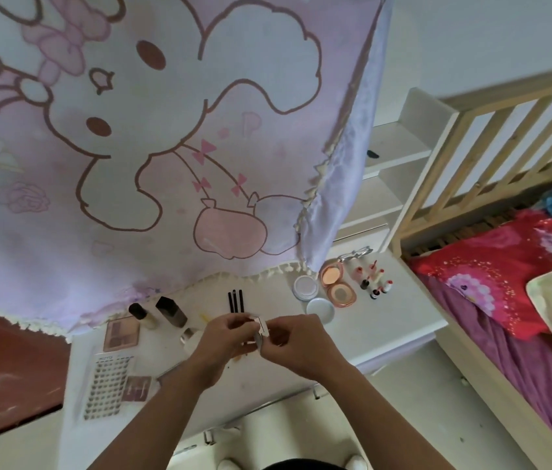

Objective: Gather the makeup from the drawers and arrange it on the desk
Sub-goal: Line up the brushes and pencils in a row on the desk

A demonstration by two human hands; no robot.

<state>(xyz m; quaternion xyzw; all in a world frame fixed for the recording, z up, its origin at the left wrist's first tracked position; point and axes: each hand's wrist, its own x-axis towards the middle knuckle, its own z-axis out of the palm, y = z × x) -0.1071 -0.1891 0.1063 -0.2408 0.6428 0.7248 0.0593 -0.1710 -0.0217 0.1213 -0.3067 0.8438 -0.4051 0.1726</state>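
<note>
Over the middle of the white desk, my left hand and my right hand together pinch a small white makeup case; my fingers hide most of it. Three black brushes lie just beyond my hands. Two dark-capped foundation bottles stand to the left, with a pink eyeshadow palette, a sheet of stick-on gems and a small brown palette nearer the front left. To the right sit an open peach compact, a round white jar with its lid, and several small lipsticks.
A pink cartoon-print curtain hangs over the back of the desk. White shelves stand at the back right. A wooden bed frame with red bedding fills the right side. The drawer front shows below the desk edge.
</note>
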